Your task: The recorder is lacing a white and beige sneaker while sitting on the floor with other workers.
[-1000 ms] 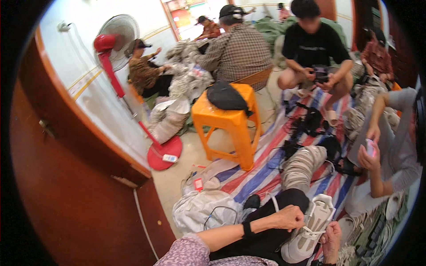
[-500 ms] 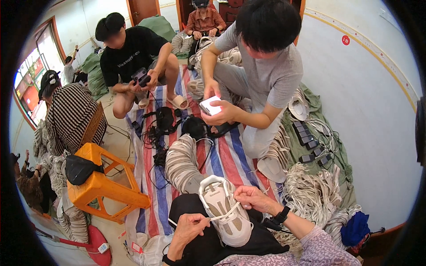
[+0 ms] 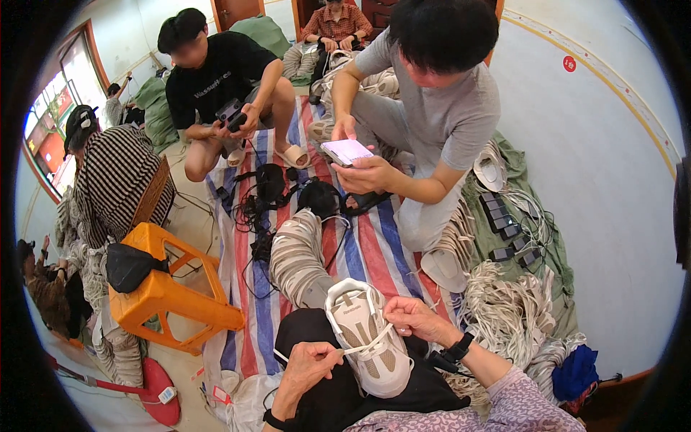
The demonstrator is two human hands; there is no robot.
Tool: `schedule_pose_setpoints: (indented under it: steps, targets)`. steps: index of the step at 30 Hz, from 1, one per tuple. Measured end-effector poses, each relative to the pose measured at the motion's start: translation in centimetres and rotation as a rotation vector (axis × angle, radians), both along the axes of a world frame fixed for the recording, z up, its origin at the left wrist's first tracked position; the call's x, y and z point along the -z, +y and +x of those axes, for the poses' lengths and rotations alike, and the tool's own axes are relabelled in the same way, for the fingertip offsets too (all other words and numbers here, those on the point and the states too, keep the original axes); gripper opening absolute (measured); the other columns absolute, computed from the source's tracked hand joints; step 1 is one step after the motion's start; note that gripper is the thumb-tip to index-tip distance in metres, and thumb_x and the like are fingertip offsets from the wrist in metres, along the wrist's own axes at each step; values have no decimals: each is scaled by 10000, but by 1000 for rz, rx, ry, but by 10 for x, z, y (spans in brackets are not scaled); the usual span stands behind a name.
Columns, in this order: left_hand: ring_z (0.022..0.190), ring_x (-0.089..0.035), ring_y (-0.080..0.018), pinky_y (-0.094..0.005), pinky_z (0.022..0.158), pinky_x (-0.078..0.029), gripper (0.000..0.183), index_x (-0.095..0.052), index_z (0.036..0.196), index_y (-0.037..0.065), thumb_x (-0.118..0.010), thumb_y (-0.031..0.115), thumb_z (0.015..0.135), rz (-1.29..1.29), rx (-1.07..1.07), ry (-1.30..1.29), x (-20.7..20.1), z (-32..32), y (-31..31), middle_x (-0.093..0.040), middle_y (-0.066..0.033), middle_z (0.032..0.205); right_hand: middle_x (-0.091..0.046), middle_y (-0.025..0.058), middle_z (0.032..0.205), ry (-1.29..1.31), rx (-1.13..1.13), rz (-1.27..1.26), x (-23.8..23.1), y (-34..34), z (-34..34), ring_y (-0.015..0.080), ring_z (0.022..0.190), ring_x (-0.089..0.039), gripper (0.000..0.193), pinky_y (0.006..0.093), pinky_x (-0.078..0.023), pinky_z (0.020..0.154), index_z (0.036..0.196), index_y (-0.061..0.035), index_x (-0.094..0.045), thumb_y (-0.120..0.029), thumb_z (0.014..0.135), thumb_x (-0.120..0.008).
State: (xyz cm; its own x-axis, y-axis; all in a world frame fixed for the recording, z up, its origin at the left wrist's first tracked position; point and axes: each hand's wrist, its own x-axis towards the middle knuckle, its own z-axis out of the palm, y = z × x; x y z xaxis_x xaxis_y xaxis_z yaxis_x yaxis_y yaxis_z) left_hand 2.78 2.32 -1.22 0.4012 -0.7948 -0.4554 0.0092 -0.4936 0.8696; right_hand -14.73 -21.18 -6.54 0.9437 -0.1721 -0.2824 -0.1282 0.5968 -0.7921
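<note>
The left hand (image 3: 309,369) is pinching a white lace (image 3: 356,350) at the left edge of the shoe (image 3: 384,376), and the right hand (image 3: 419,322) is grasping the lace at the shoe's right edge, its fingers curling in. The shoe is resting on the dark lap (image 3: 299,335), its toe pointing toward the wearer. Just beyond the shoe, a curved stack (image 3: 296,255) of pale uppers is lying on the striped mat (image 3: 374,263). Left of the shoe, an orange stool (image 3: 162,301) is standing. Right of the shoe, pale strips (image 3: 504,309) are lying heaped, with a blue cloth (image 3: 576,371) sitting nearer the wearer. Well beyond the shoe, a person in grey (image 3: 457,108) is holding a phone (image 3: 347,150); farther off to its left, a person in black (image 3: 216,75) is holding a dark device (image 3: 232,115).
</note>
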Motion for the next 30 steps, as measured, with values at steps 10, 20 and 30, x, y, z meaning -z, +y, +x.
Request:
schedule_pose_setpoints:
  steps: [10,20,30]
  targets:
    - [510,-577,-68,-217,504,-455,279,-723,788,-8,-683,246,895,32,-3,7,-7,-1,-2,-660,-15,655,-488,-73,718,20,5,1,1,1,0,31,566,-395,120,191,-324,498,1030,-68,-610,-177,984,-630]
    - [512,-565,-62,-215,505,-447,270,-720,793,-9,-676,235,899,12,3,26,-3,0,-1,-652,-4,656,-496,-72,719,17,-6,-46,-7,-2,2,30,575,-412,134,185,-330,510,1036,-68,-606,-192,990,-624]
    - [655,-558,-82,-223,605,-446,244,-669,763,-16,-612,147,935,-231,48,161,-22,21,51,-589,-51,858,-596,-22,649,174,-389,-601,-26,-52,-38,60,546,-525,210,231,-421,513,978,-20,-728,-221,951,-673]
